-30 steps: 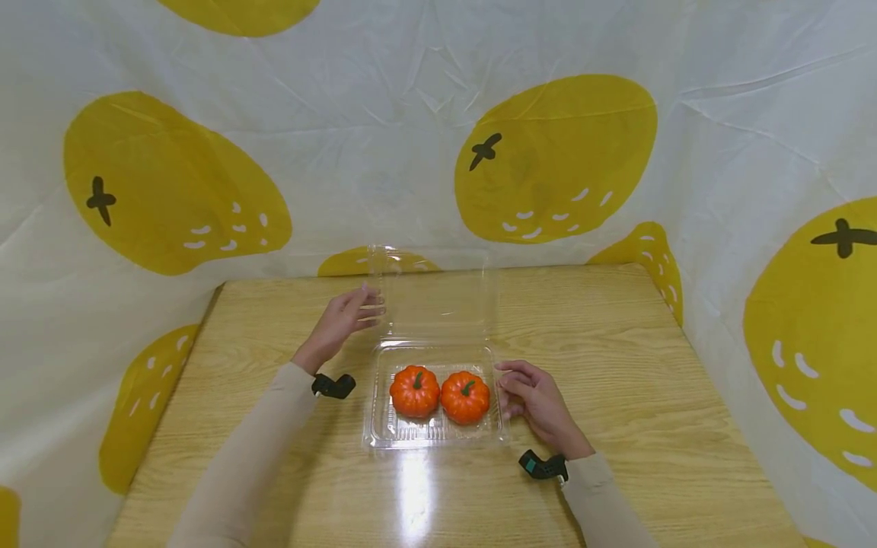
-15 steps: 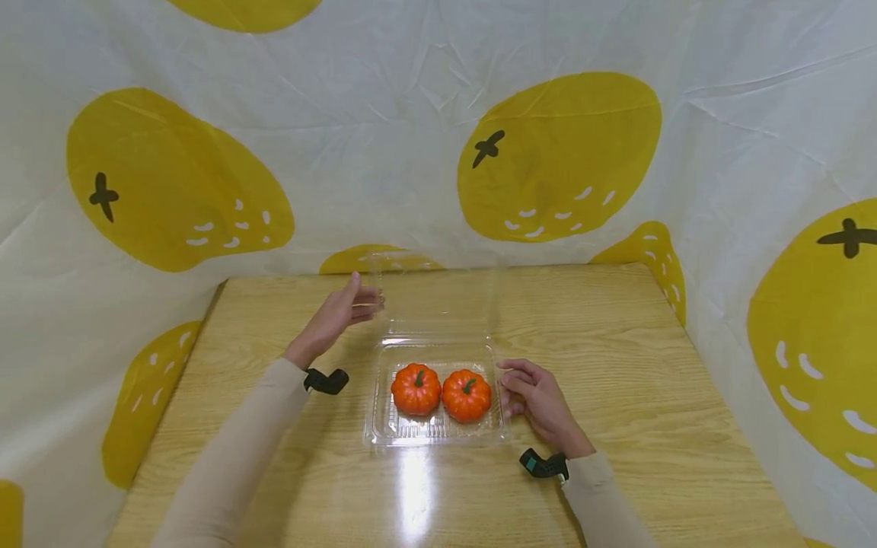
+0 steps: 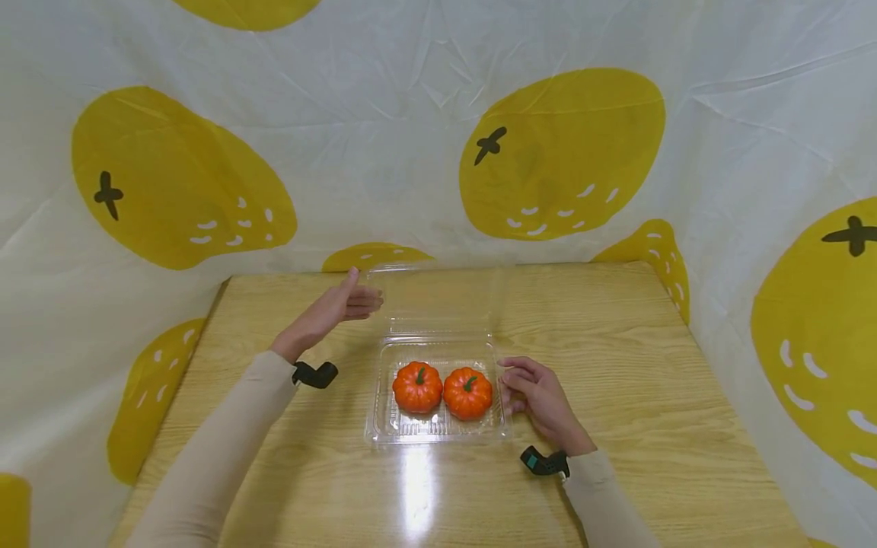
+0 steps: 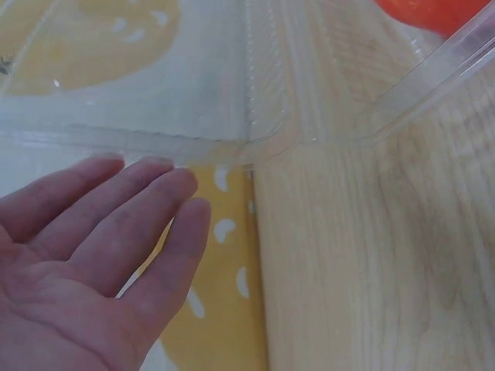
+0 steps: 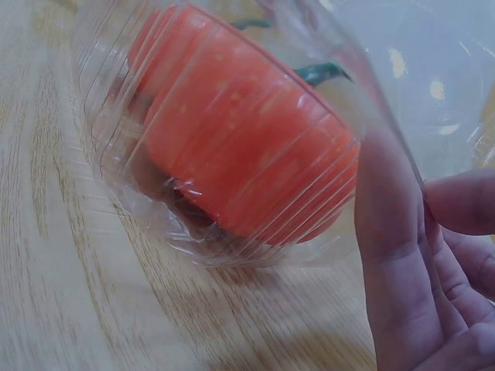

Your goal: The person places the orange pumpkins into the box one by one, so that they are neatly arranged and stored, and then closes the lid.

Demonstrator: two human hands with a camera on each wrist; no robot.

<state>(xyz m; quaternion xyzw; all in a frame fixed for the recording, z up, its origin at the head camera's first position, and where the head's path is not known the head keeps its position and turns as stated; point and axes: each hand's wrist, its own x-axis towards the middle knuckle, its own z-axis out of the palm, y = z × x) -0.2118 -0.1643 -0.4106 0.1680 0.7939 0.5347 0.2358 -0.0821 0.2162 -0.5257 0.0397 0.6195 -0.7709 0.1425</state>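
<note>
A clear plastic clamshell container (image 3: 381, 432) sits on the table, its lid (image 3: 441, 301) tilted back on the far side. Two small orange pumpkins (image 3: 417, 388) with green stems lie side by side in the base. My left hand (image 3: 342, 301) is beside the lid's left edge, fingers straight and thumb raised. In the left wrist view, the fingertips of this hand (image 4: 116, 247) reach right to the lid's edge (image 4: 155, 145). My right hand (image 3: 537, 396) pinches the base's right rim between thumb and fingers. Through the ribbed wall, the right wrist view shows the right-hand pumpkin (image 5: 247, 147).
A wooden table (image 3: 617, 365) carries the container near its middle. A white cloth (image 3: 384, 167) with large yellow fruit prints hangs behind and along both sides of the table.
The lid has leaned further back and lower. My left hand's fingers have straightened as its wrist moved left. My right hand has stayed at the rim, and the pumpkins have stayed put.
</note>
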